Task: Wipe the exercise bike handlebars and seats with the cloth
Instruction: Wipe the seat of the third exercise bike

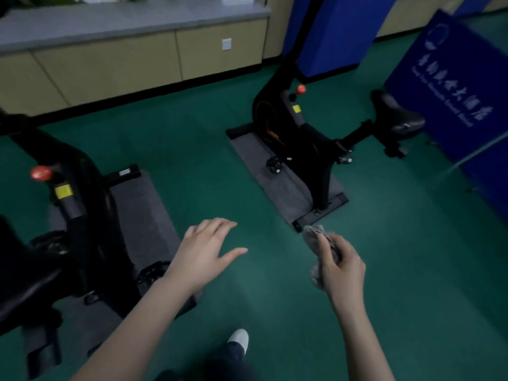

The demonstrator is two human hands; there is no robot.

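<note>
The person stands on the green floor (192,138) between two exercise bikes, and the far bike (308,138) serves as the landmark here. It sits on a grey mat (277,182), presumably to protect the floor and keep the frame from sliding. Its seat (398,114) sticks out on the side toward the blue banner (450,86), well clear of anything, so it looks easy to reach; its handlebars are not visible, lost somewhere up against the blue panel behind it. The near bike (68,215), to the left of the far one and much closer to the camera, stands on its own mat (143,213).

The right hand (341,268) is curled around the cloth (319,243), which is bunched into a wad that pokes out above and below the fist (a compact grip that suits carrying more than wiping). The cloth hovers just short of the near end of the far bike's mat, touching neither bike. The left hand (209,248) is spread, fingers straight and apart, holding nothing and touching nothing, likely out for balance. One shoe (239,339) shows below, pointed toward the far bike, so the likely step is approaching it; no wiping contact exists yet.
</note>
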